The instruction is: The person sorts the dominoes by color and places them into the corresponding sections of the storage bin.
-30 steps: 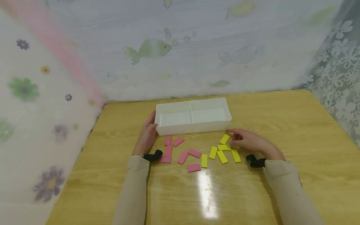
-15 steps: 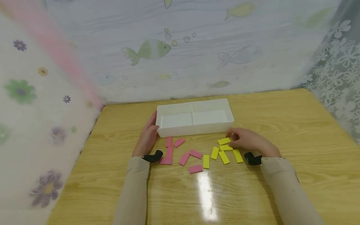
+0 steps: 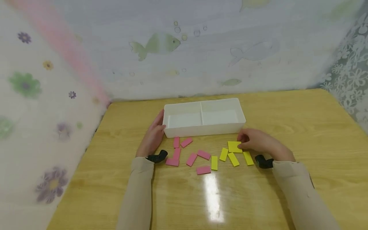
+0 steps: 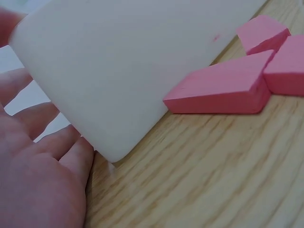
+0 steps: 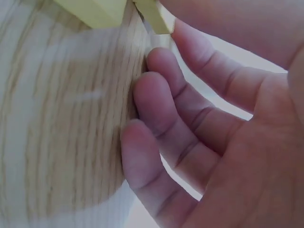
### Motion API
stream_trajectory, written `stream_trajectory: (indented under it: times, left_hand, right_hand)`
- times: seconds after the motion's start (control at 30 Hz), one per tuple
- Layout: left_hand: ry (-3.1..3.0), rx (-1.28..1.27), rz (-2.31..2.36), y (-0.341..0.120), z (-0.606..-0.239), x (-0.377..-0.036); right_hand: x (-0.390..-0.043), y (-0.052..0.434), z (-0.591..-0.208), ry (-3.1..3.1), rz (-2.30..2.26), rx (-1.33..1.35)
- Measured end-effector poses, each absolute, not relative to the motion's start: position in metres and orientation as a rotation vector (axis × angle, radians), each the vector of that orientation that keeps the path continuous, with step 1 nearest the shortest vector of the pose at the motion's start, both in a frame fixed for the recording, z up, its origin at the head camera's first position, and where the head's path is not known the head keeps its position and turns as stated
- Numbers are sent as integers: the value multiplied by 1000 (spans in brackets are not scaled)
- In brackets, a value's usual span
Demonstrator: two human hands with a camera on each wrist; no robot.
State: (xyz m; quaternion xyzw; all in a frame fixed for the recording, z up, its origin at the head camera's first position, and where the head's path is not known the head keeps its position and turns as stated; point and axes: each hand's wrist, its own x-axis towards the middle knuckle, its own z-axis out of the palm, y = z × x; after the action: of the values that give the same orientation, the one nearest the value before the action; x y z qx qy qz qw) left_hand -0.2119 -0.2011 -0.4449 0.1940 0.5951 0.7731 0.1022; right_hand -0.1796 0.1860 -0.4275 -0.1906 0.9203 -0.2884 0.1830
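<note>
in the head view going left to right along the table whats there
left hand → pink blocks → yellow blocks → right hand, with the white two-compartment tray lying behind the blocks.

Right hand [image 5: 228, 142] touching yellow blocks [image 5: 102, 10] (wood tabletop [image 5: 57, 118]).

bright, even light — glare streak on table [image 3: 212, 198] | wrist views blurred, close-up
</note>
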Motion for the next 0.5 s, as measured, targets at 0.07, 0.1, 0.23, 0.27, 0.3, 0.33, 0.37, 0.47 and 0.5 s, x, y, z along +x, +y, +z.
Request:
stream_trajectory:
  times: [0.07, 0.1, 0.23, 0.27, 0.3, 0.33, 0.37, 0.47, 0.5]
  left_hand:
    - [1755, 539, 2283, -202, -447, -209]
    - [1753, 526, 2286, -202, -448, -208]
    - [1720, 502, 2321, -203, -452, -208]
    - [1715, 510, 2327, -203, -453, -209]
    - [1709, 513, 2334, -203, -453, -211]
    - [1703, 514, 2341, -204, -454, -212]
    - [1699, 512, 2346, -204, -454, -213]
    - [1708, 516, 2347, -204, -454, -215]
    - [1717, 505, 2344, -204, -453, -214]
  right_hand:
    - [-177, 185, -430, 2587, -825, -526]
    - [-176, 184, -431, 2583, -833, -522]
    - [-176, 183, -434, 2592, -842, -526]
    - [-177, 183, -435, 2596, -845, -530]
    - [-177, 183, -435, 2599, -851, -534]
    - [-178, 183, -435, 2603, -854, -538]
    - [-179, 184, -436, 2603, -865, -543]
    - [-182, 184, -434, 2595, -908, -550]
    - [-183, 184, -434, 2589, -920, -553]
